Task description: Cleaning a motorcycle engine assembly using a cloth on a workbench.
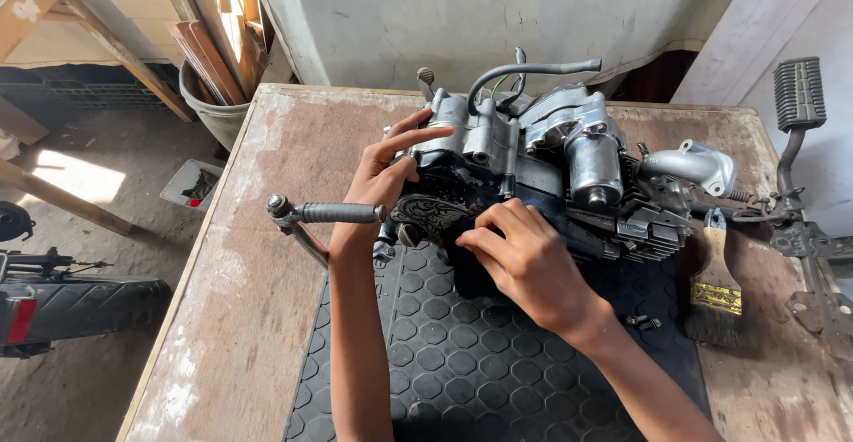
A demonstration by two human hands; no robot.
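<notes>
Two bare hands working on a small motorcycle engine (pixel 542 171), lying on a black hexagon-patterned rubber mat (pixel 480 353) atop a worn wooden table (pixel 258 255). Left hand (pixel 391 171) bracing the engine's left casing, fingers spread and pressing flat, grasping nothing. Right hand (pixel 524 260) curling against the lower near edge of the engine, fingertips pinching at something dark; exact object impossible to tell. Kick-start lever (pixel 324 214) jutting leftward, just below the left hand. Paintbrush (pixel 715 291) lying right of the engine, near a foot-peg bracket (pixel 800 140). Two loose bolts (pixel 644 322) resting on the mat. Bucket of wooden scraps (pixel 218 95) standing beyond the table's far-left corner.
</notes>
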